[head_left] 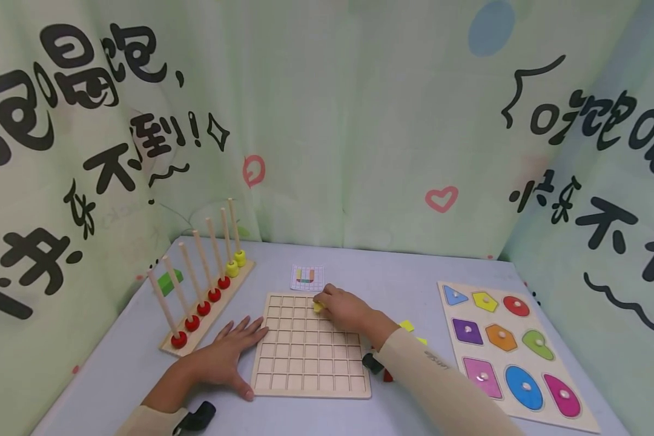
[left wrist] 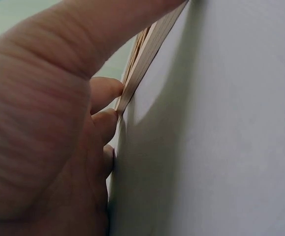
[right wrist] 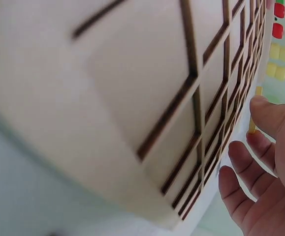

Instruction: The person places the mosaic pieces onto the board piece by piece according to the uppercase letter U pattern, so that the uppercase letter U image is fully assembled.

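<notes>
On the worktop [head_left: 381,272], a wooden peg rack [head_left: 224,298] carried red beads [head_left: 203,308] and yellow beads [head_left: 240,258], with a green block [head_left: 170,282] just left of it. Well right of the rack lay a knobbed shape puzzle [head_left: 493,318]. Behind the rack hung a pale green curtain [head_left: 338,151].

A black device [head_left: 201,416] sits beside the cream left sleeve [head_left: 144,422]; opposite that sleeve, the cream right sleeve [head_left: 458,393] bears dark lettering [head_left: 436,360].
</notes>
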Motion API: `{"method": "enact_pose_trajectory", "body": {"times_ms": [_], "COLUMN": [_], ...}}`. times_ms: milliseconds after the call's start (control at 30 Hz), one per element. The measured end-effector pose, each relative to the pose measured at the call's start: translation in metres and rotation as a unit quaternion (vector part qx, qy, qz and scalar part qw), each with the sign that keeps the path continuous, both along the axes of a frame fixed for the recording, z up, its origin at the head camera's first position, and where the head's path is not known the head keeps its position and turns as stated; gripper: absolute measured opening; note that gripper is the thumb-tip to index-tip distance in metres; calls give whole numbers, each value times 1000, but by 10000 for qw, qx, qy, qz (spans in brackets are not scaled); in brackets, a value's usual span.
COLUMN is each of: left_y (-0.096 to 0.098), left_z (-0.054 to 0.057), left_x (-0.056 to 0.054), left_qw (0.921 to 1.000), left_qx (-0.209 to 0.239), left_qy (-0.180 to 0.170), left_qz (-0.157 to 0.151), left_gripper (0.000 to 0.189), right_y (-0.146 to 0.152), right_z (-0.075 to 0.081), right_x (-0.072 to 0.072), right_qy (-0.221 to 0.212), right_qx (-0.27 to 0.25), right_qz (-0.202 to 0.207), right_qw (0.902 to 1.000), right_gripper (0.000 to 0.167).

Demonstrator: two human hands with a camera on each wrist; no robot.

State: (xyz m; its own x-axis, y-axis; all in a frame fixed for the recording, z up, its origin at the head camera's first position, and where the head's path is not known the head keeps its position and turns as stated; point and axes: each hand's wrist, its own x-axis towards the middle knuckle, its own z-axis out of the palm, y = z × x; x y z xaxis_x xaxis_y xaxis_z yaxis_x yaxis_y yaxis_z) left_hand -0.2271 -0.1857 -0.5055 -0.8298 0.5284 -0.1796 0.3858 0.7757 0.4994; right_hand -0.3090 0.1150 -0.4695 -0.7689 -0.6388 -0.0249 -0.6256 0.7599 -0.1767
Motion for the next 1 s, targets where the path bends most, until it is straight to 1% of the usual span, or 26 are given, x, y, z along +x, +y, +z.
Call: {"method": "enact_pose_trajectory", "body": {"times_ms": [300,500,800,1000], "left_y": [0,0,2,2], "left_z": [1,1,5,5], "left_x": [1,1,2,2], "left_qw": [10000,9999,9999,9999], "left_qx": [-49,-79,-75,-100], "left_qy": [-31,-56,-69,-101], "left_qz": [43,78,68,78], "left_gripper": [124,124,123,123], "right_y": [-18,-28,-44,-52], "right_z": [-3,-5,-4,-4], "right_x": [2,1,2,2], "right_qy": [76,-76,-255,-231], "right_qx": [-166,-70,-14,23], "right_qz": [357,286,245,255], "right_qw": [9992,9995,9994,9994], "right_gripper": [32,33,34,34]}}
